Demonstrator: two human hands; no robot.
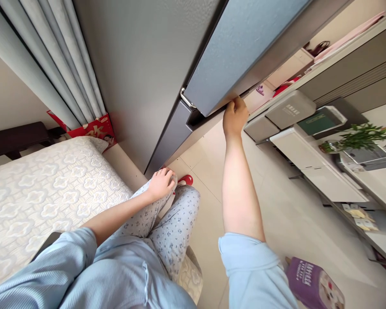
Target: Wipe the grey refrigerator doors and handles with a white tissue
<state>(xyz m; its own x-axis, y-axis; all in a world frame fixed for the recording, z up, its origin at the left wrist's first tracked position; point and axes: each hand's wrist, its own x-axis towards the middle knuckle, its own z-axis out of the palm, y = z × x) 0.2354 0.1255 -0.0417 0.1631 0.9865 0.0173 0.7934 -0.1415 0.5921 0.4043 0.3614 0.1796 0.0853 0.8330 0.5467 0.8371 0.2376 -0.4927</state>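
A grey-blue refrigerator stands ahead, its upper door (241, 47) above a lower door (172, 135), with a metal hinge (187, 98) between them at the side. My right hand (236, 118) reaches forward with its fingers curled under the bottom edge of the upper door, at the gap between the two; the fingertips are hidden. On my knee, over the patterned trousers (176, 214), rests my left hand (162, 182), fingers laid over the cloth and holding nothing.
A bed or couch with a quilted cover (58, 189) is at left, near grey curtains (73, 56) and a red box (96, 131). At right are a white cabinet (321, 163), a potted plant (363, 137) and, on the floor, a purple package (309, 279).
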